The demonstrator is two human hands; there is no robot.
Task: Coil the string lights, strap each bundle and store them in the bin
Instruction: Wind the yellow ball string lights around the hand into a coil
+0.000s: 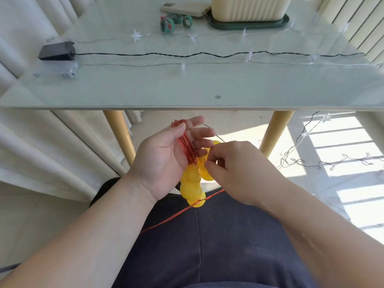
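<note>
Below the table's front edge, my left hand (pixel 166 159) lies palm up with a coil of red copper wire (pixel 186 145) looped across its fingers. A cluster of yellow disc lights (pixel 192 188) hangs from the coil over my lap. My right hand (pixel 234 169) pinches the wire beside a yellow disc at the coil. A loose run of the red wire (pixel 176 215) trails down left across my dark trousers. The cream bin (pixel 249 7) stands on a green lid (pixel 249 24) at the table's far side.
On the glass table (pixel 187 86) lie a black battery box (pixel 56 51) with its black cord, a clear battery box (pixel 66 71), star-shaped string lights (pixel 137 35), green tape rolls (pixel 174 21) and a white power bank (pixel 185 8). More string lights (pixel 324 161) lie on the floor at right.
</note>
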